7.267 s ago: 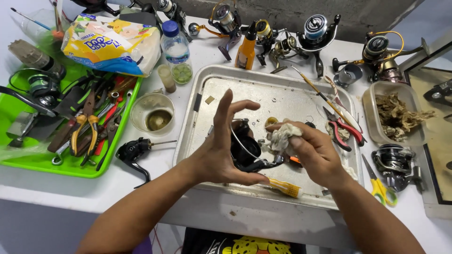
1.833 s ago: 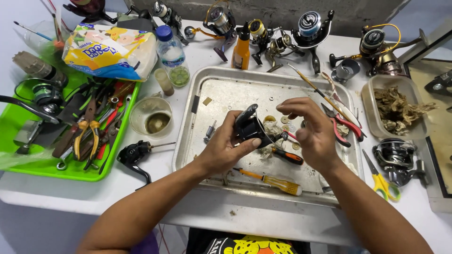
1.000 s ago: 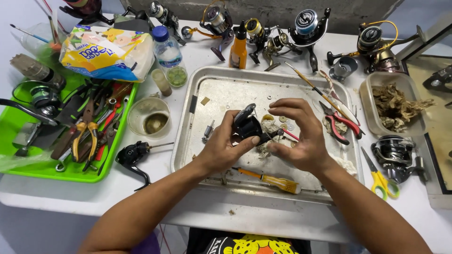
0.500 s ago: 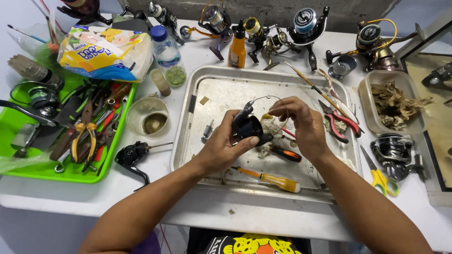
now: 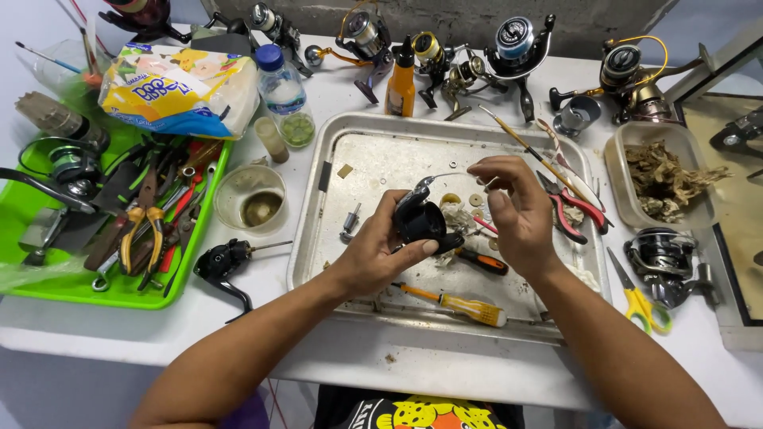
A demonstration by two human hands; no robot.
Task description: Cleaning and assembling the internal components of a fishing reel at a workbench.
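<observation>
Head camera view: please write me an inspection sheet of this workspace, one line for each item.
Surface: white table with crumbs of dirt near the front edge.
Job's things: black reel part with a thin wire bail, held over the metal tray.
Clutter: two screwdrivers, washers and red pliers in the tray; green tray of tools; fishing reels along the back; bottles, scissors.
Grippers: left hand grips the reel part; right hand pinches the bail wire.
Cables: nothing seen.
Surroundings: grey wall behind the table.
</observation>
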